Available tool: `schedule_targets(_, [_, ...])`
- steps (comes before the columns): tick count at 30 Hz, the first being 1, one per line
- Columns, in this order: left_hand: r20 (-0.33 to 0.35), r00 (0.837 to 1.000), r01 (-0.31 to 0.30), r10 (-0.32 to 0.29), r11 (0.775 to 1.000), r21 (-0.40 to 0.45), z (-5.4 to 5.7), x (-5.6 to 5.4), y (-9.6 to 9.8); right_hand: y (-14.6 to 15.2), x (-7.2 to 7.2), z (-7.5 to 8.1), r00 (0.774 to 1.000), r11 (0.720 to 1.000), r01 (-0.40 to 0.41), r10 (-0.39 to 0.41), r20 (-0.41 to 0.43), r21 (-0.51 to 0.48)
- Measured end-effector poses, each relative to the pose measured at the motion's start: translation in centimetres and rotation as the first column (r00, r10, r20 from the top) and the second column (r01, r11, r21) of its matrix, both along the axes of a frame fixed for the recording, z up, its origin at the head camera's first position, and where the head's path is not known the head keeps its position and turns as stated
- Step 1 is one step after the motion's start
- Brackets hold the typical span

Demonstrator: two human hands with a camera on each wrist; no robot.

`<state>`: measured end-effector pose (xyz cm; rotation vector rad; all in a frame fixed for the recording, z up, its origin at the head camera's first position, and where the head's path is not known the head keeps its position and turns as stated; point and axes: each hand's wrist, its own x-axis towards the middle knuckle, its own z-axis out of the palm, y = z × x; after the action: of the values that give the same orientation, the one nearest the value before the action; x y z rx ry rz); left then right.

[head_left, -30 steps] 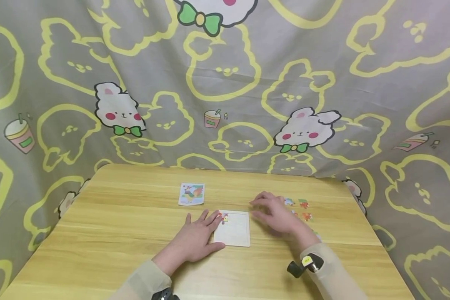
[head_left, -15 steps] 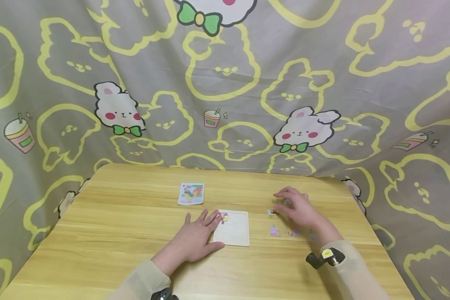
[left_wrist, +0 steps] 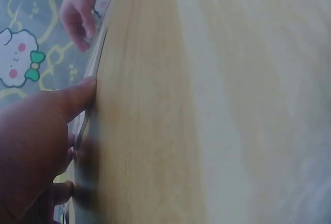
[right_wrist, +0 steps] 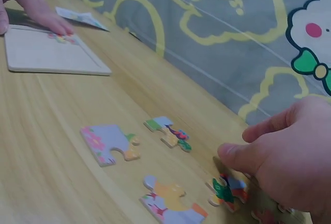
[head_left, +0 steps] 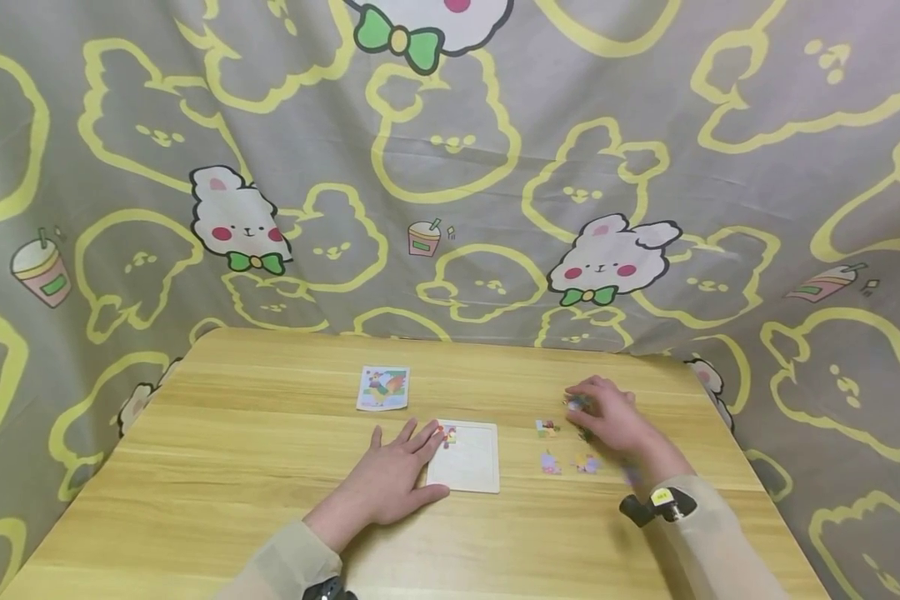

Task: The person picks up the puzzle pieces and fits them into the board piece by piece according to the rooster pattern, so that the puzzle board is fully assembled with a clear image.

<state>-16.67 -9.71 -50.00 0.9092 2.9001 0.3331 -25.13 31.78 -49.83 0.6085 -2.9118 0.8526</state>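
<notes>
My left hand lies with fingers spread on the left side of a white square puzzle tray, thumb along its near edge. One colourful puzzle piece sits in the tray's upper left corner, partly behind the fingertips. Over the loose pieces at the right is my right hand, thumb and forefinger apart. A bluish puzzle piece shows between those fingertips in the head view. In the right wrist view a green and blue puzzle piece lies beneath the thumb, and the hand hides others.
Several loose pieces lie right of the tray, among them a pink-flowered piece and an orange and lilac piece. A small picture card of a rooster lies behind the tray. A patterned curtain hangs beyond the wooden table.
My right hand has moved right, from beside the tray to over the loose pieces, uncovering the nearer ones. My left hand has stayed on the tray.
</notes>
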Motion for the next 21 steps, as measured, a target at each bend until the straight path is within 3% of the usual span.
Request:
schedule_targets(14, [-0.001, 1.0, 0.002, -0.002, 1.0, 0.009, -0.21, 0.01, -0.04, 0.79, -0.47, 0.03, 0.996, 0.998, 0.05, -0.047, 0.077, -0.035])
schedule_targets(21, [-0.003, 1.0, 0.001, -0.001, 1.0, 0.003, -0.26, 0.01, -0.03, 0.44, -0.29, -0.21, 0.997, 0.998, 0.058, -0.057, 0.048, -0.031])
